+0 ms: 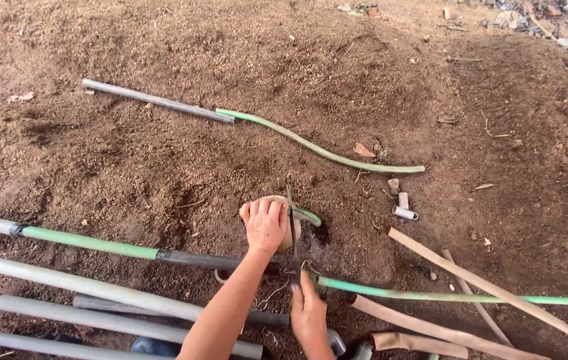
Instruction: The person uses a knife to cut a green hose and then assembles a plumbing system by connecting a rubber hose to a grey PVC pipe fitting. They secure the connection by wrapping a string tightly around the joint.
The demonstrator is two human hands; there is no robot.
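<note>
Sawing step in hand, by judgement: left hand [265,225] pressed flat, fingers spread and curled over a pale rounded block [282,202], pinning the short green hose end [307,215] that pokes out just right of the fingertips. Right hand [308,313] closed around the handle of a thin hacksaw blade [292,227], blade running upward past the left fingers. Next move likely calling for steady downward hold, blade kept clear of left fingertips.
</note>
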